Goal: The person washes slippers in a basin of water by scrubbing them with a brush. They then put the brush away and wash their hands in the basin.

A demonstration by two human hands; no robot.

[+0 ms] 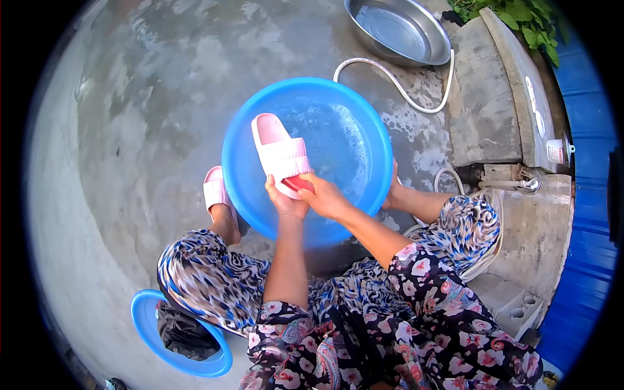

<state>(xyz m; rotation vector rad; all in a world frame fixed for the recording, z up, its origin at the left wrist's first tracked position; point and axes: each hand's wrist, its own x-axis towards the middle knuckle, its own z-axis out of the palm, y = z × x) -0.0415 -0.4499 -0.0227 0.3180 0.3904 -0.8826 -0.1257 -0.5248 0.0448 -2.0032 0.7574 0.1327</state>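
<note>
A pink slide slipper [281, 151] is held up over a large blue basin [237, 153], its open end pointing away from me. My left hand [288, 200] is closed around the slipper's near end from below. In my right hand [325, 198] is a small red brush-like object [298, 183], pressed at the opening under the slipper's strap; the fingers hide much of it. Cloudy water with white suds [351, 140] fills the basin, which stands between my legs.
A metal basin [396, 29] stands at the far right, with a white hose [390, 75] curving beside it. Another pink slipper [214, 190] is on my left foot. A smaller blue basin [146, 331] holds dark cloth [185, 335]. Concrete blocks [491, 97] line the right side.
</note>
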